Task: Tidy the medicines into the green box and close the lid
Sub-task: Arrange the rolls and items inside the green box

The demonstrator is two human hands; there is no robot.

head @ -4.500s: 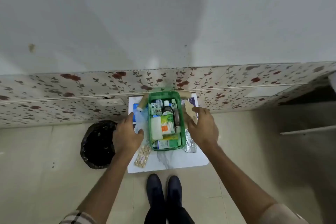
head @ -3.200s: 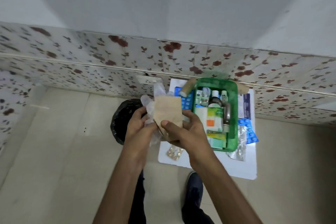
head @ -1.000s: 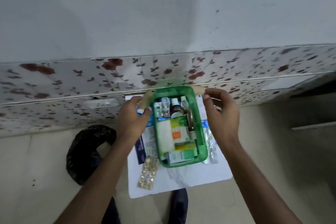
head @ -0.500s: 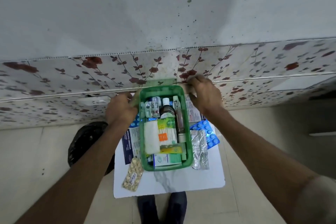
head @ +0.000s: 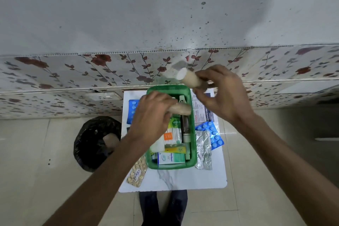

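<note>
On a small white table [head: 183,180] against the flowered wall tiles [head: 73,71] stands the green box [head: 192,156], open, with no lid on it. It is packed with medicines: a white and green carton [head: 171,158] at the near end, a yellow strip [head: 175,149], a pack with an orange label [head: 172,136] and a dark tube [head: 185,126] along the right wall. Above the far half of the box, the left hand [head: 152,117] is closed around a beige roll [head: 178,109] lying crosswise. Higher and to the right, the right hand [head: 222,95] grips a second beige roll [head: 189,79] by its end, tilted, white face toward the wall. Beside the box on the right lie a printed leaflet [head: 200,110], a blue pill strip [head: 213,135] and a silver strip [head: 203,150]. On the left lie another blue strip [head: 133,110] and a strip of pale tablets [head: 137,173]. A black bag [head: 95,141] sits on the floor to the left.
</note>
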